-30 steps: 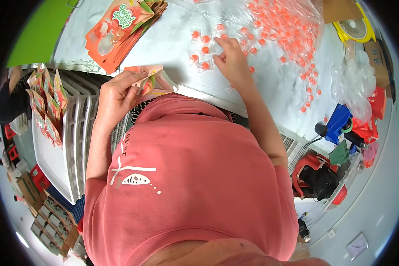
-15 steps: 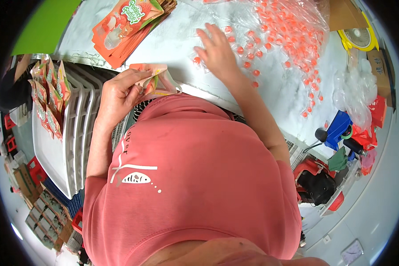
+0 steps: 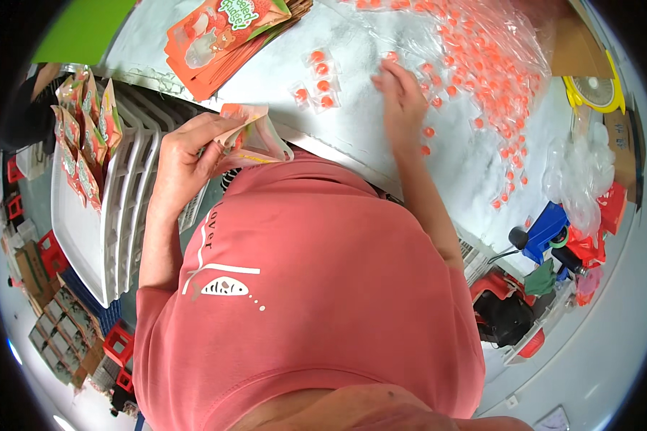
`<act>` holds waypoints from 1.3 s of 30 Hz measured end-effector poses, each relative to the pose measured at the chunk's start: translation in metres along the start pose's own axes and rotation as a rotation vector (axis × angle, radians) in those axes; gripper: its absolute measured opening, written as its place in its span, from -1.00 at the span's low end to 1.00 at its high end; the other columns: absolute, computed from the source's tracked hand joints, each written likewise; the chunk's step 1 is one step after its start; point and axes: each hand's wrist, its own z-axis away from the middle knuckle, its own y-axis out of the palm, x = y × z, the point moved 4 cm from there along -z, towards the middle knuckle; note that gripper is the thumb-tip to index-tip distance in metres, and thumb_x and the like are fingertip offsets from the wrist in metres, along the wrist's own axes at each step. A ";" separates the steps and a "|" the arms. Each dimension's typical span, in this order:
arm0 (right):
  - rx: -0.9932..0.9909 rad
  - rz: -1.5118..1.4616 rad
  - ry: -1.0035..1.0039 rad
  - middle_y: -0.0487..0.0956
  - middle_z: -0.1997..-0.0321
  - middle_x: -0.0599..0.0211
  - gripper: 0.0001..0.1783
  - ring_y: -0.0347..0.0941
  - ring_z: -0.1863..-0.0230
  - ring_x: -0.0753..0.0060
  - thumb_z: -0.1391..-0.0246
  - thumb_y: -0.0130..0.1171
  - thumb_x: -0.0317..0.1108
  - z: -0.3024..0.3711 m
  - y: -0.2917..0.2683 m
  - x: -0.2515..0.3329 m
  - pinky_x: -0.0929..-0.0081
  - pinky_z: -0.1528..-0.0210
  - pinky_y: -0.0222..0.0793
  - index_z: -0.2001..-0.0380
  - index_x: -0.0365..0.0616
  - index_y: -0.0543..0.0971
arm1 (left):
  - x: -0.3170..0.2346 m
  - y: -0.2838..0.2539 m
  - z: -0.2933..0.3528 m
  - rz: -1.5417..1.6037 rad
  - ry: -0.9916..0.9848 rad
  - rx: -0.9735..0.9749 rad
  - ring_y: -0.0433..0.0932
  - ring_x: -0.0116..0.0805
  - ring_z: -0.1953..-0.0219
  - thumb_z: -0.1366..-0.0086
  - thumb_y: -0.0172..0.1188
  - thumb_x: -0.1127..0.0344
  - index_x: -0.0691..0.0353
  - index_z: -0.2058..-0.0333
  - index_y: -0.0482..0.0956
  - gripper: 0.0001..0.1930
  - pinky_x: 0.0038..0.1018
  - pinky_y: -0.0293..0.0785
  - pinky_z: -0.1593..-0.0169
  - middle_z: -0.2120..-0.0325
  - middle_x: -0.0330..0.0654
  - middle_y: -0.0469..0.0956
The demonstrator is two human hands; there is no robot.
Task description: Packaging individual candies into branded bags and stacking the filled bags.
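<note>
At the table's front edge, my left hand (image 3: 187, 154) is closed on the near side of an orange-and-green pouch (image 3: 260, 144), whose mouth gapes toward the right. My right hand (image 3: 404, 108) reaches over the white table, its fingers outstretched and slightly bent. Its fingertips are beside or on a small clear-wrapped orange candy (image 3: 390, 56); whether they touch it I cannot tell. Between my hands lies a small group of wrapped candies (image 3: 322, 70). Beyond the right hand, loose candies spread out from a big clear plastic bag (image 3: 492, 65) full of them.
A stack of flat printed pouches (image 3: 208, 54) lies at the far left of the table. White trays (image 3: 79, 237) stand at left, the outer one with filled pouches (image 3: 86, 144). On the right are a yellow fan (image 3: 595, 90), clear plastic bags (image 3: 581, 161) and a blue tape dispenser (image 3: 546, 230).
My right hand has moved right, away from the small group of candies, toward the looser ones. My left hand still holds the pouch in about the same place. The view has shifted slightly.
</note>
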 end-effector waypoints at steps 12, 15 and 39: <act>-0.101 0.312 -0.048 0.60 0.23 0.30 -0.79 0.56 0.31 0.54 -0.31 -0.02 -0.57 0.088 -0.078 0.020 0.59 0.27 0.54 0.09 -0.27 0.58 | 0.012 -0.004 -0.008 -0.045 -0.054 -0.085 0.61 -0.27 0.27 -0.15 0.08 0.68 0.36 0.15 0.64 -0.70 -0.46 0.49 0.13 0.34 -0.06 0.62; -0.178 0.265 0.014 0.61 0.23 0.29 -0.79 0.56 0.28 0.54 -0.31 0.00 -0.54 0.087 -0.100 0.014 0.58 0.24 0.54 0.08 -0.29 0.57 | 0.011 0.001 -0.012 -0.042 -0.063 -0.094 0.60 -0.29 0.27 -0.20 0.10 0.64 0.36 0.14 0.64 -0.73 -0.47 0.48 0.12 0.35 -0.07 0.63; -0.043 0.744 -0.346 0.52 -0.04 0.21 -0.62 0.43 -0.04 0.11 0.01 0.33 -0.40 0.076 -0.072 0.018 0.22 -0.08 0.33 0.06 -0.12 0.60 | 0.013 0.023 -0.016 -0.087 -0.023 -0.041 0.59 -0.33 0.33 -0.28 0.18 0.56 0.36 0.15 0.63 -0.82 -0.49 0.48 0.19 0.37 -0.09 0.63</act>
